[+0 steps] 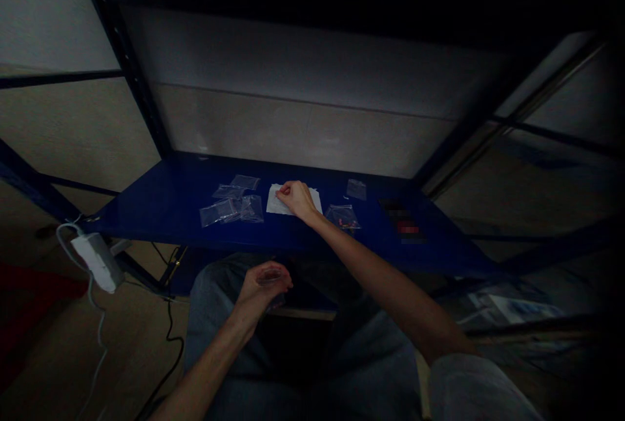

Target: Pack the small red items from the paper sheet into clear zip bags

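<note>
My right hand (297,198) rests over a white sheet of paper (312,196) on the blue shelf. Its thumb and fingertips are pinched together; whatever is between them is too small to make out. Lower down, in front of the shelf edge and above my lap, my left hand (263,285) is curled round a clear plastic bag (271,274). Left of the paper lie several clear zip bags (224,209), partly overlapping. Just right of it sits a clear bag with small reddish pieces (344,218). Another clear bag (356,189) lies farther back.
The blue shelf (161,213) has dark uprights and a wall behind. A dark object with a blurred red patch (405,226) lies at its right. A white power strip (97,261) hangs at the left end, with cables running down.
</note>
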The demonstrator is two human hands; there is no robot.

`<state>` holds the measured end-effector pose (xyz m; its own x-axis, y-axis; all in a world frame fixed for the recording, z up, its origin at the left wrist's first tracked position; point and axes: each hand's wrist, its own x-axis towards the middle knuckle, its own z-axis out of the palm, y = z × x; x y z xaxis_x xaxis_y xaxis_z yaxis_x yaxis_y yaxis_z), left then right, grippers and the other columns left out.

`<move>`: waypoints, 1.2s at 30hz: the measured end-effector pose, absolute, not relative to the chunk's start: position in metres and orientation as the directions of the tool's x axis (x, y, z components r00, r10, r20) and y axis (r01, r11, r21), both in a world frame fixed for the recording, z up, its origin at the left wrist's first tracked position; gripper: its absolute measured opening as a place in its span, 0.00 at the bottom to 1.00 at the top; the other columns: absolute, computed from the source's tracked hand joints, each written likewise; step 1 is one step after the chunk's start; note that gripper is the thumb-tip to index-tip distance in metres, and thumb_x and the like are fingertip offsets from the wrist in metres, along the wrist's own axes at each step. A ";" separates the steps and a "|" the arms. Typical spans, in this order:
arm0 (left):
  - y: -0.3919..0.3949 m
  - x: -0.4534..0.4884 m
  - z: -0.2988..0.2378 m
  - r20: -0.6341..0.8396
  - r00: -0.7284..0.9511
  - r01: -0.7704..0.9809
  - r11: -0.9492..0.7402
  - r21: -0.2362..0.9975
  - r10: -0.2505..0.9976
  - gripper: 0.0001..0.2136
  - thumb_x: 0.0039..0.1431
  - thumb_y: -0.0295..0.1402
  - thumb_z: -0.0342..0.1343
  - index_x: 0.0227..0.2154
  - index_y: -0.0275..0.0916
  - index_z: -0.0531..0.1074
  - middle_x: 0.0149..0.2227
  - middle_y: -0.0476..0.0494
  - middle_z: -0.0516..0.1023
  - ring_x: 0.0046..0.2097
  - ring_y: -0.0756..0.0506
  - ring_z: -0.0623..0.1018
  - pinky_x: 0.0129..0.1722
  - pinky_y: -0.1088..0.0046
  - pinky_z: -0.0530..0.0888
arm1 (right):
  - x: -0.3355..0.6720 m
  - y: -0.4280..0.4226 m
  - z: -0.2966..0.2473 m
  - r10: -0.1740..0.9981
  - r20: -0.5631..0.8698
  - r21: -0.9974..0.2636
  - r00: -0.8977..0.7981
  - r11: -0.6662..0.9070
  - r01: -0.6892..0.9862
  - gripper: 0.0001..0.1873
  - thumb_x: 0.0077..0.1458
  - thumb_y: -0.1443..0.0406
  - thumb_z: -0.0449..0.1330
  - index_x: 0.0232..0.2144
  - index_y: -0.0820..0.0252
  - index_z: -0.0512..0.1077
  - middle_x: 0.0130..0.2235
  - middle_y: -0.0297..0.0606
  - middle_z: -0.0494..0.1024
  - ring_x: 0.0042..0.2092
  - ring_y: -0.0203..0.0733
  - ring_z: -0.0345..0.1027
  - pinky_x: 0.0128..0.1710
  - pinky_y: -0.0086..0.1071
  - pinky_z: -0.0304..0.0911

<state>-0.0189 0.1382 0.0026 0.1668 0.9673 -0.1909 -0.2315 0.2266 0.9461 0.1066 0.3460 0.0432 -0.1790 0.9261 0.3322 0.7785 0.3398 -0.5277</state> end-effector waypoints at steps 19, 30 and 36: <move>0.070 0.015 -0.039 -0.201 0.488 0.035 0.211 0.977 0.849 0.08 0.42 0.30 0.59 0.27 0.32 0.73 0.22 0.50 0.71 0.19 0.55 0.66 0.19 0.80 0.61 | 0.169 0.061 -0.017 0.935 0.305 -0.829 -0.183 0.355 0.433 0.04 0.50 0.65 0.66 0.31 0.57 0.77 0.31 0.35 0.78 0.35 0.40 0.69 0.37 0.32 0.62; 0.081 0.015 -0.031 -0.220 0.478 -0.179 0.339 0.923 0.850 0.10 0.44 0.29 0.65 0.31 0.33 0.75 0.26 0.47 0.77 0.27 0.50 0.76 0.31 0.76 0.71 | 0.180 0.071 -0.004 0.837 0.371 -0.745 -0.403 0.527 0.409 0.07 0.59 0.65 0.59 0.32 0.55 0.77 0.40 0.38 0.75 0.46 0.43 0.65 0.49 0.39 0.58; 0.077 0.011 -0.023 -0.239 0.627 -0.147 0.414 0.898 0.742 0.16 0.44 0.30 0.68 0.38 0.32 0.75 0.35 0.41 0.80 0.38 0.45 0.80 0.40 0.72 0.73 | 0.183 0.071 -0.002 0.877 0.375 -0.813 -0.299 0.467 0.348 0.10 0.63 0.64 0.52 0.33 0.58 0.72 0.45 0.41 0.69 0.49 0.42 0.64 0.50 0.37 0.59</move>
<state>0.0112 0.0766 -0.0232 0.6265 0.7417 -0.2394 -0.1472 0.4143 0.8982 0.1830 0.0713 -0.0017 -0.2993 0.8772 0.3754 0.3478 0.4667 -0.8132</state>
